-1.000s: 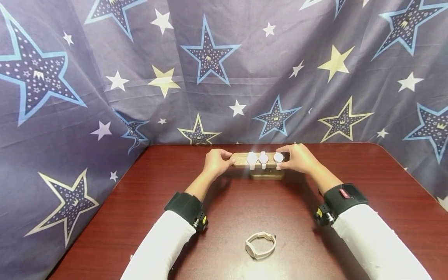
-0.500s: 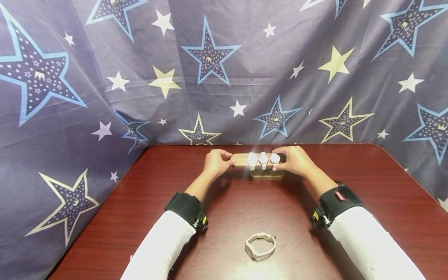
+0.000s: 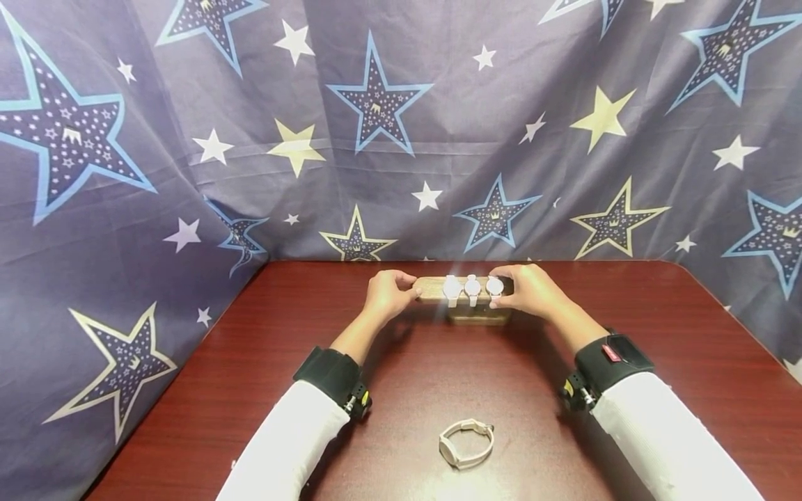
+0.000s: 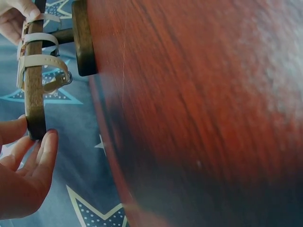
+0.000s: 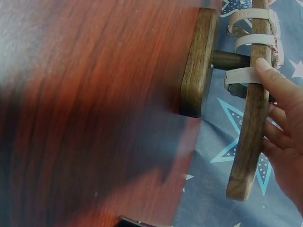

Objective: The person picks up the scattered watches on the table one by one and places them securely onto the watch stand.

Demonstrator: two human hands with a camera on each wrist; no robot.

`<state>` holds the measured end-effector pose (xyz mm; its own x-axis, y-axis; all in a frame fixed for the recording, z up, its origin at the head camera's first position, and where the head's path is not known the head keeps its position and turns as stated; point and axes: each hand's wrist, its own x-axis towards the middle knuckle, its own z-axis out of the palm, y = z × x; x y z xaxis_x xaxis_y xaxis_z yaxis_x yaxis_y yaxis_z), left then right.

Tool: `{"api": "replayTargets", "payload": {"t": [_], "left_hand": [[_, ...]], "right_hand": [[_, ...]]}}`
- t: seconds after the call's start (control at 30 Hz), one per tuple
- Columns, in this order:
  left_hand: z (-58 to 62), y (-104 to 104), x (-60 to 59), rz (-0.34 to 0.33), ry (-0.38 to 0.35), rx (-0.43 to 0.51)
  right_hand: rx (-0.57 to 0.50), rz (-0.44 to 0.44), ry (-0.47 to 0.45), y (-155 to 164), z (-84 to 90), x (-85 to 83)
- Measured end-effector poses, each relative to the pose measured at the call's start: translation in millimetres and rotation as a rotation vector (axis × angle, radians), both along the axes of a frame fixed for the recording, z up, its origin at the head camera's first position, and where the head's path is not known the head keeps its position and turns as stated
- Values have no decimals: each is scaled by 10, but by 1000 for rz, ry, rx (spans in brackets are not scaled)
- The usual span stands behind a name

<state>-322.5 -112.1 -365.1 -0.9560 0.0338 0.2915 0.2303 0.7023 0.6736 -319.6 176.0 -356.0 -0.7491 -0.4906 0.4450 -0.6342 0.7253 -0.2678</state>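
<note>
Head view: three white watches (image 3: 472,287) are sitting on a wooden stand (image 3: 465,298) near the table's (image 3: 250,362) far edge, and a fourth watch (image 3: 466,442) is lying loose by the near edge with lots of room around it. Left hand (image 3: 387,292) is gripping the bar's left end.

Left wrist: fingers (image 4: 45,151) are cupping the bar's (image 4: 34,90) tip.

Right wrist: right hand (image 5: 284,123) is pinching the nearest pale strap (image 5: 239,74) on the bar.

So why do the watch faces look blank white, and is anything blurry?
Head view: glare washes out the three watch faces on the stand, and a soft sheen lies on the table by the loose watch. Left and right wrist views: the near tabletop is smeared out of focus; the straps stay fairly sharp.
</note>
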Motion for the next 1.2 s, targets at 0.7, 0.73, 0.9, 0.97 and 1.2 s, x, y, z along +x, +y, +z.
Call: {"api": "replayTargets", "payload": {"t": [0.7,0.73,0.9,0.97,1.2], "left_hand": [[240,220,761,-763,131,-191],[245,247,824,-852,110,-217],[279,384,1132,-1195,35,-420],[279,433,1228,-1249,26,-515],[224,534,1432,-1204,14,-797]], "right_hand": [[54,115,-3,51,340,593],[62,138,12,33,321,620],[87,238,43,-50,272,746],[96,262,17,-73,269,783],[143,261,-35,-121,264,860]]}}
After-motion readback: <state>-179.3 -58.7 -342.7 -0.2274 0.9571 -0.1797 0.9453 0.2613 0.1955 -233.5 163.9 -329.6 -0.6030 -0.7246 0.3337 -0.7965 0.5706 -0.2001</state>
